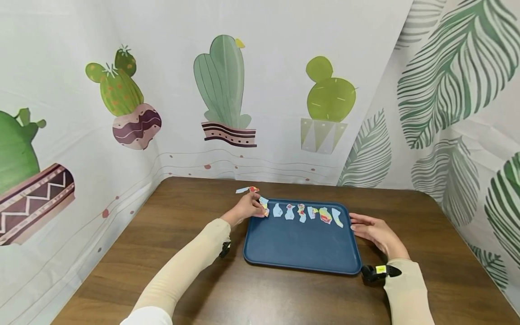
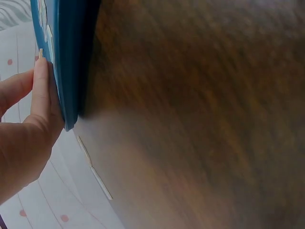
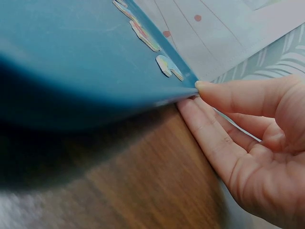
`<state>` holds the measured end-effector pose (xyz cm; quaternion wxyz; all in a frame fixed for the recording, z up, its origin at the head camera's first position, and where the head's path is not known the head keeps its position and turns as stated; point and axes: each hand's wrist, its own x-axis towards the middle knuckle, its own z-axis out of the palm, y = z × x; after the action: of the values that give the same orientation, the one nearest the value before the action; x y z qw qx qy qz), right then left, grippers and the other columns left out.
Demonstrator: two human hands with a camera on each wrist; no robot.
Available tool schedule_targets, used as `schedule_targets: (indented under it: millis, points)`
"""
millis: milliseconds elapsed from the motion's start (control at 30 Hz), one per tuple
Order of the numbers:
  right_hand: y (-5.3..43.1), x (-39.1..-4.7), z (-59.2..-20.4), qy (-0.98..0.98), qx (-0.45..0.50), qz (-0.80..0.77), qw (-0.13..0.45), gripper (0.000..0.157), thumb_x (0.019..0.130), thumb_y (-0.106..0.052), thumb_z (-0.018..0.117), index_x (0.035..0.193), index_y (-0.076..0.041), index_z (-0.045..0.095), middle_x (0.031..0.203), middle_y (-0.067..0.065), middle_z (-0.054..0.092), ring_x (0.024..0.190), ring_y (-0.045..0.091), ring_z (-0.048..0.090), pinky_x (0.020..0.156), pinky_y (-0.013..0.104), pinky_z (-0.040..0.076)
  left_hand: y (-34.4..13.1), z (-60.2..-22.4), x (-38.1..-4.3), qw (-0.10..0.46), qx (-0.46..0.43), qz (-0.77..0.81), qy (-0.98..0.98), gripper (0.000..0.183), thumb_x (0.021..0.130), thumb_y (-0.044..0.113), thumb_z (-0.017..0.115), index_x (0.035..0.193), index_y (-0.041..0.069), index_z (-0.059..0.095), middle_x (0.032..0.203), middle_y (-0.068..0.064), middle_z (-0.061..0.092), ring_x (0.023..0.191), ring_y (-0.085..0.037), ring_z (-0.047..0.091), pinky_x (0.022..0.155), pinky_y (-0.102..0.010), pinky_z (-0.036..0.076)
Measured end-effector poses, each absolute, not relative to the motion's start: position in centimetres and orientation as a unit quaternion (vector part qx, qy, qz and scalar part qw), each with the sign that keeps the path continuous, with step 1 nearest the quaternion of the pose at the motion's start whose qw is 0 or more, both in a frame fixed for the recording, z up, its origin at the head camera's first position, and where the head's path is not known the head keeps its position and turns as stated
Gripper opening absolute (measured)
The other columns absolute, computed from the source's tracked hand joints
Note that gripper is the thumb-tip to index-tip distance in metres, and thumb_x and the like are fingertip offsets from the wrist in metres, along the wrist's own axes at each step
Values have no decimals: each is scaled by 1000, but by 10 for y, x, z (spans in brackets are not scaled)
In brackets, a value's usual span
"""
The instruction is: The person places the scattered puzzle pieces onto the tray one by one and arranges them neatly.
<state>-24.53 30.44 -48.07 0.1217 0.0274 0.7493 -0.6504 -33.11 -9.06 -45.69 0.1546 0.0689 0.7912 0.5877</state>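
Note:
A dark blue tray (image 1: 300,250) lies on the brown table. Along its far side runs a row of several flat, irregular puzzle pieces (image 1: 290,212), light blue with red and yellow patches. At the tray's far left corner my left hand (image 1: 245,208) holds a similar puzzle piece (image 1: 264,202) with its fingertips. The left wrist view shows that piece only as a thin edge at a fingertip. My right hand (image 3: 252,138) pinches the tray's right rim, thumb on top and fingers below. Two more pieces (image 1: 242,190) lie on the table beyond the tray's left corner.
The wooden table (image 1: 195,280) extends around the tray on all sides. Behind it hangs a white cloth (image 1: 280,90) printed with cacti and leaves. Dark wrist cameras (image 1: 379,273) sit on both sleeves, the right one close to the tray's near right corner.

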Motion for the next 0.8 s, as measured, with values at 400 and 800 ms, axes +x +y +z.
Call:
schedule_targets:
  millis: [400,800]
  points:
    - [307,-248,-485,745,20,-656,119,65,91,-7,65,145,9,32,128,21,53,94,8,65,87,27,55,-79,-465,-324,114,33,567,815,42,84,-13,64,123,-9,48,76,-13,57,66,-22,68,69,-32,61]
    - [307,-248,-486,741,9,-662,115,64,92,-5,64,144,11,31,123,15,57,93,7,65,86,26,55,-73,-469,-321,61,29,504,861,41,81,-7,70,119,-9,55,75,-14,63,67,-22,69,63,-28,59]
